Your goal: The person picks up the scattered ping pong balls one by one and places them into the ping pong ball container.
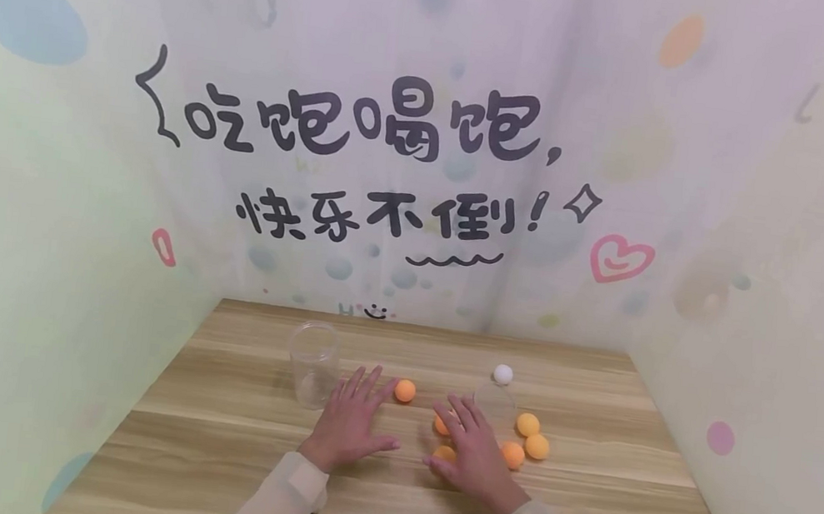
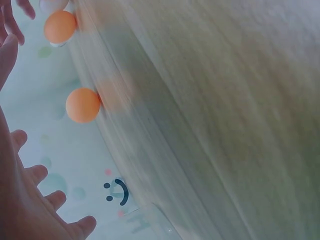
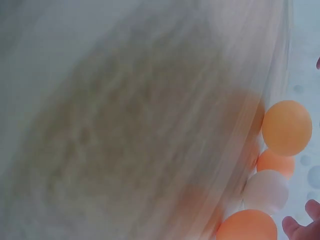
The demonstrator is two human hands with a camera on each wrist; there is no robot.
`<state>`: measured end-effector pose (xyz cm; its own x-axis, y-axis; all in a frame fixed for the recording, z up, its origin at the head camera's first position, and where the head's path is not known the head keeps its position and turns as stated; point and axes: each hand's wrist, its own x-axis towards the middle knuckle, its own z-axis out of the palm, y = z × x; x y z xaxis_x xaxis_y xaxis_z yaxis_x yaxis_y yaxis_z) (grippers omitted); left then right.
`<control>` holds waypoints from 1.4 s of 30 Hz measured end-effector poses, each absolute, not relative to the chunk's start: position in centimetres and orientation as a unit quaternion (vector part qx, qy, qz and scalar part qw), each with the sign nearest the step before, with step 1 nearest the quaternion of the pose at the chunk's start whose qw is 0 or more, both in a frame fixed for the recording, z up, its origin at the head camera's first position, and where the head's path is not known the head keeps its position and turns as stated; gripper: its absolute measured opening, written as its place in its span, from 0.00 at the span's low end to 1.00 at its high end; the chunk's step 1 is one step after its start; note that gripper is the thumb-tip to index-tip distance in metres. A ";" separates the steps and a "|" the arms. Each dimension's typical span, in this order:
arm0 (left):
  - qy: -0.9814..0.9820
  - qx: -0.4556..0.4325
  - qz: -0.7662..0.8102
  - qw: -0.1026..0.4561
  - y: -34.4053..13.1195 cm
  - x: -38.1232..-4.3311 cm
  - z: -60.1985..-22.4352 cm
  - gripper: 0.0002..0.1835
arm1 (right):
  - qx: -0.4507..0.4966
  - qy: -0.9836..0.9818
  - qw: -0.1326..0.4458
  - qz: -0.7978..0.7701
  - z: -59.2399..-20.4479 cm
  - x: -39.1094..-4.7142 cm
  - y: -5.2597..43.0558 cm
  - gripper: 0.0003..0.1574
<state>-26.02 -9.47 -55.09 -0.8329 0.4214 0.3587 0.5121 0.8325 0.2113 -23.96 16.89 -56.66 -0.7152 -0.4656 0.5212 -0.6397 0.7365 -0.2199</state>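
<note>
**Seven balls (image 1: 528, 424) seen on one desk (image 1: 195, 452)**

Six balls are orange and one is white. One orange ball (image 1: 405, 390) is seen just beside the left hand (image 1: 349, 426), between the two hands. Two are partly covered by the right hand (image 1: 475, 458); whether they are touched cannot be told. Three are grouped to its right, and the white ball (image 1: 503, 374) is placed farther back. Both hands are held apart from each other, with fingers spread and unclenched. One clear jar (image 1: 309, 363) is stood upright just left of the left hand. One clear round thing (image 1: 495, 401) is faintly seen near the white ball. Behind, the wall (image 1: 435, 33) is printed with two lines of writing (image 1: 392, 163).
</note>
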 end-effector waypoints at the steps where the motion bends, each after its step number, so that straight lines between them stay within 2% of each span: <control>1: -0.946 -0.244 -0.152 0.148 -9.5 -26.0 -55.1 0.51 | 0.304 -0.905 0.221 0.200 -56.7 -23.9 16.9 0.54; 6: -0.949 -0.237 -0.157 0.140 -9.4 -25.9 -55.0 0.51 | 0.306 -0.900 0.232 0.206 -56.8 -23.7 16.8 0.53; 22: -0.940 -0.226 -0.190 0.172 -9.5 -25.7 -55.2 0.47 | 0.316 -0.876 0.287 0.224 -57.1 -23.4 16.4 0.50; 29: -0.930 -0.222 -0.208 0.207 -9.6 -25.6 -55.3 0.43 | 0.315 -0.872 0.294 0.233 -57.0 -23.3 16.4 0.48; 42: -0.927 -0.168 -0.261 0.210 -9.4 -25.4 -55.1 0.38 | 0.312 -0.873 0.298 0.226 -56.8 -22.7 16.2 0.43</control>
<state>-25.43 -9.44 -55.09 -0.8553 0.2018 0.4773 0.4215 0.8068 0.4141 -22.73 16.21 -56.78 -0.6274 -0.4096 0.6623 -0.6798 0.7029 -0.2092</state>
